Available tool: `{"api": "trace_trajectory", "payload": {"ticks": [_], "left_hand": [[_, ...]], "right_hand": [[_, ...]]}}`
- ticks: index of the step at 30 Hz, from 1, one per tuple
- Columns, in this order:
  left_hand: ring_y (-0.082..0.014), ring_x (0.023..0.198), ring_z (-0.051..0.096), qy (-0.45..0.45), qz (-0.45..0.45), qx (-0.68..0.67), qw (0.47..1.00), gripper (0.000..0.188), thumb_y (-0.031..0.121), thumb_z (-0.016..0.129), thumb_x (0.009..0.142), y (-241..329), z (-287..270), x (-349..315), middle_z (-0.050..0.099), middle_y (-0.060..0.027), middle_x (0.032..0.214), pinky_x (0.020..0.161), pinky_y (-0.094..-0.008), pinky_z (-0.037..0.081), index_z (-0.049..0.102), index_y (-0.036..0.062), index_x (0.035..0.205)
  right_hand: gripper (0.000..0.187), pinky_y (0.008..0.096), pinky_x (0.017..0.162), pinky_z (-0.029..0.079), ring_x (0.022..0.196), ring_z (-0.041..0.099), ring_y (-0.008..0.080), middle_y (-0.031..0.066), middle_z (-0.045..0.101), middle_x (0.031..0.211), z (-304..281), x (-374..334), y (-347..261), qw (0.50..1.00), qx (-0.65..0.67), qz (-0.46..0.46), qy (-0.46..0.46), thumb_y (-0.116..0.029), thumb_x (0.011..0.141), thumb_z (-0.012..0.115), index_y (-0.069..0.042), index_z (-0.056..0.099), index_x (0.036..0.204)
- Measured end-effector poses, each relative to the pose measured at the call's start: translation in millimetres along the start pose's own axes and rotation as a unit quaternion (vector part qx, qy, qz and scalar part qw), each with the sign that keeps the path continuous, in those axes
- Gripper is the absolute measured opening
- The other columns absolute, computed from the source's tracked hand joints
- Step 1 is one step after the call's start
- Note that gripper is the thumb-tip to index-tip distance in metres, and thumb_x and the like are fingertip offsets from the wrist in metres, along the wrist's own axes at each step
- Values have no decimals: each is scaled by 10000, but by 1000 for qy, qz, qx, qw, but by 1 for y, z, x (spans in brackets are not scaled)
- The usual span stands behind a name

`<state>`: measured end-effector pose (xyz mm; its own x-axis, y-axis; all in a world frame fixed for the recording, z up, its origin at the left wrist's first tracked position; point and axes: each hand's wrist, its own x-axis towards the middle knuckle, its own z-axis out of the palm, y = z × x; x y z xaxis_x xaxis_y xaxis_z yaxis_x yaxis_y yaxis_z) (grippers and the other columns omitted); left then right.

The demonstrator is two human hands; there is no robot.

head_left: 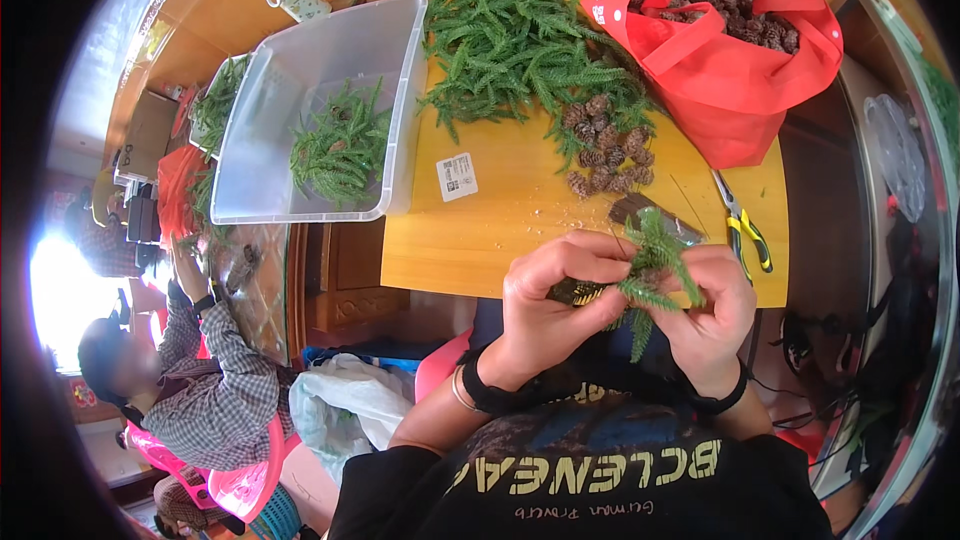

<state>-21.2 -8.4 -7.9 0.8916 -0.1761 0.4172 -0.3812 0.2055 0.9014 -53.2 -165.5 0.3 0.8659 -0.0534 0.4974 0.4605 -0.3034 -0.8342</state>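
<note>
Both hands are close in front of my body, at the table's near edge. A green artificial pine sprig [655, 260] is between them, its needled tips fanning out. My left hand [550, 305] pinches it from the left with thumb and fingers. My right hand [715, 310] grips its right side, with the fingers curled round. Just beyond the hands lies a dark brown bundle of thin strands [640, 212], partly hidden by the sprig. Several small brown pine cones [605, 150] are heaped a little farther off.
A pile of green sprigs [515, 40] covers the table's [500, 250] far side. Left stands a clear plastic bin [400, 140] holding sprigs; right, a red bag [730, 100] of pine cones. Pliers [740, 225] lie at the right edge. A person [205, 390] works at the left.
</note>
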Motion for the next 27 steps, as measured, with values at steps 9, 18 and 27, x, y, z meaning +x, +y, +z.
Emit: {"api": "trace_trajectory", "payload": {"ticks": [9,18,27], "left_hand": [[-209,795,645,-67,18,51,996,231,-61,720,641,8,-13,2,649,-118,901,671,-273,508,608,26,823],[-253,776,633,-135,90,145,976,235,-71,702,629,21,-19,7,633,-125,878,650,-307,514,618,23,827],[-253,717,640,-179,128,159,962,249,-70,721,605,24,-20,8,644,-136,850,606,-299,513,623,24,814]], "right_hand": [[379,263,590,498,684,620,191,95,606,756,-7,5,-4,997,-34,-64,-40,-125,585,837,-30,540,800],[430,408,786,453,830,589,291,111,593,858,-30,47,-9,986,94,-87,-109,-374,719,742,-35,531,877],[243,350,783,469,861,606,251,102,629,865,-27,58,-16,945,50,22,-323,-1,653,725,-43,536,799]]}}
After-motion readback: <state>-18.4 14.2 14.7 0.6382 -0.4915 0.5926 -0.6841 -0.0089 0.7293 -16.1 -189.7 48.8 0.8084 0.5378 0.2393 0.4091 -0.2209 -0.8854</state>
